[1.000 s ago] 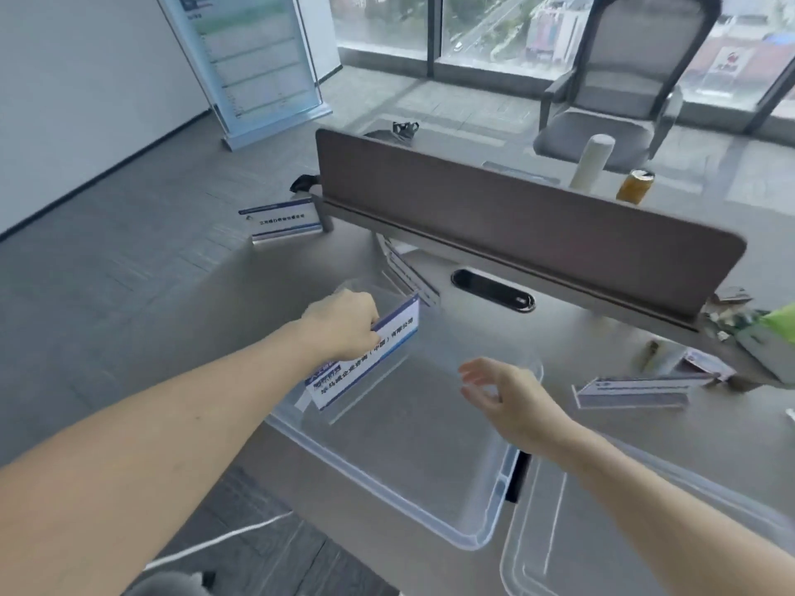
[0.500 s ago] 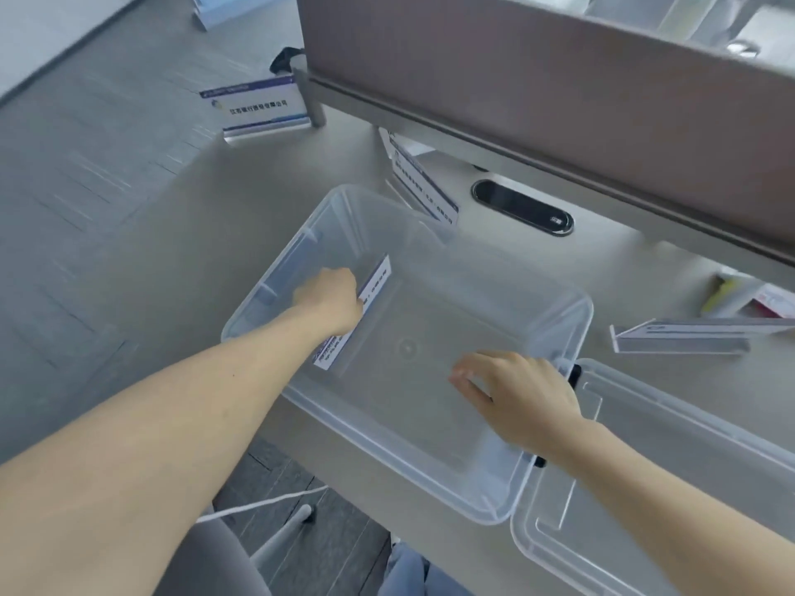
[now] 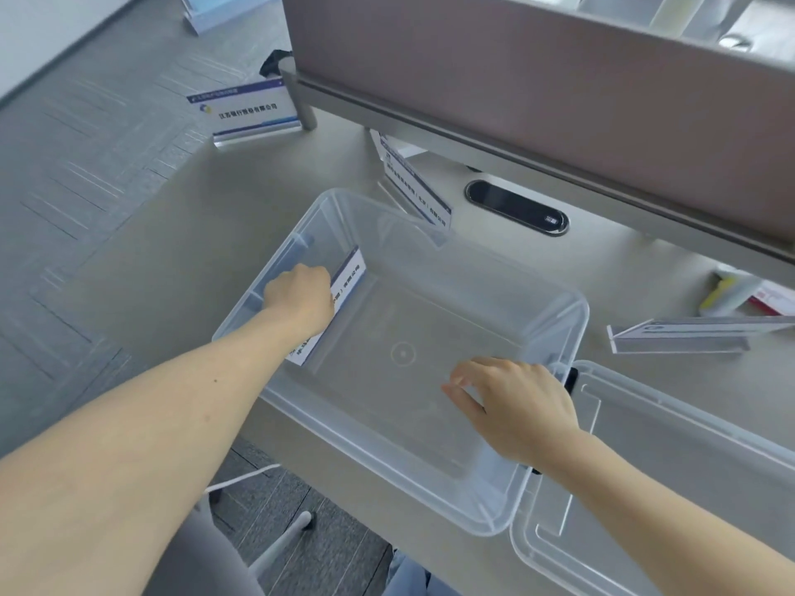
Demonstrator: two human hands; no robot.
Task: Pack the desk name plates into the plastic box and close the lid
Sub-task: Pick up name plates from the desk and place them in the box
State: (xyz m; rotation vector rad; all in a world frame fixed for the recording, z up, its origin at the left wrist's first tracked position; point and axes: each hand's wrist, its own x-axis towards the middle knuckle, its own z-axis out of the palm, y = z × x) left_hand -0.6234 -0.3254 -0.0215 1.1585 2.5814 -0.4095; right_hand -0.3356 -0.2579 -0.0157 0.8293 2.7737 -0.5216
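A clear plastic box (image 3: 555, 475) sits open on the grey desk, its lid (image 3: 671, 479) lying to its right. My left hand (image 3: 301, 296) is inside the box at its left wall, shut on a white and blue name plate (image 3: 350, 273) that stands on edge there. My right hand (image 3: 512, 402) hovers over the box's right side, fingers loosely curled, holding nothing. Three more name plates are outside the box: one (image 3: 249, 111) at the desk's far left corner, one (image 3: 415, 182) leaning behind the box, one (image 3: 688, 333) lying to the right.
A brown divider panel (image 3: 537, 83) runs along the desk's far side. A black oval cable port (image 3: 516, 207) is set in the desk behind the box. Small packets (image 3: 731, 290) lie at the right. The desk's front edge runs just under the box.
My left hand has lowered the name plate from above the box down against its left wall. My right hand has come over the box's right side. The view has tilted downward.
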